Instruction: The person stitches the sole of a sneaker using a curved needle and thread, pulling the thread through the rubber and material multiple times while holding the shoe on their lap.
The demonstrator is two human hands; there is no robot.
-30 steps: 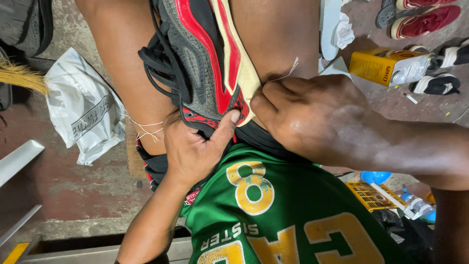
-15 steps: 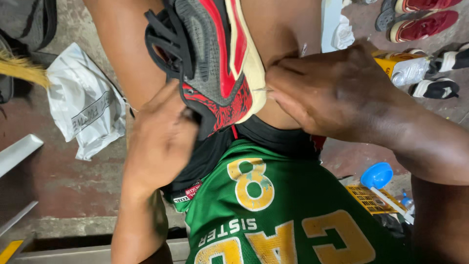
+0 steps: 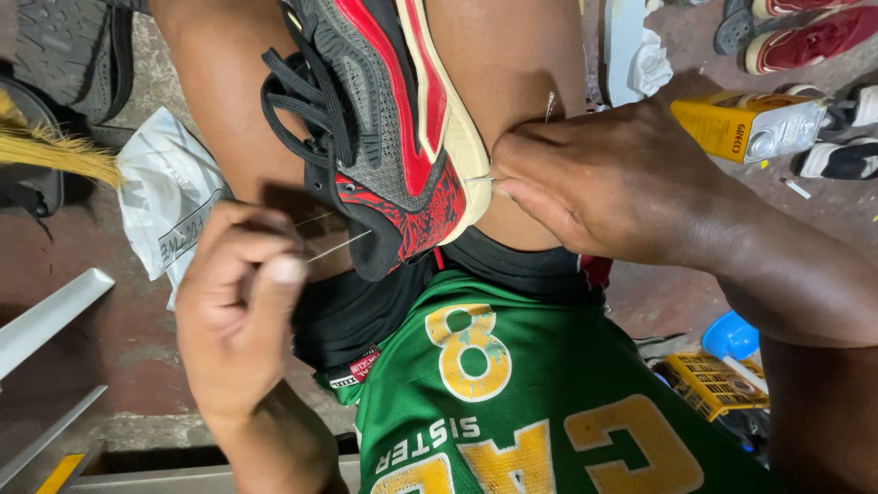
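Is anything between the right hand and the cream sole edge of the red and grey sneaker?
Nothing visible: the right hand pinches right at the cream sole edge of the red and grey sneaker, where a thin needle enters.

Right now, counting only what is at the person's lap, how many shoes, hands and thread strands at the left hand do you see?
shoe: 1
hands: 2 (left hand, right hand)
thread strands: 2
Total: 5

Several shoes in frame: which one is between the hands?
The grey-and-red sneaker with black laces, on the lap. The other shoes lie on the floor, top right.
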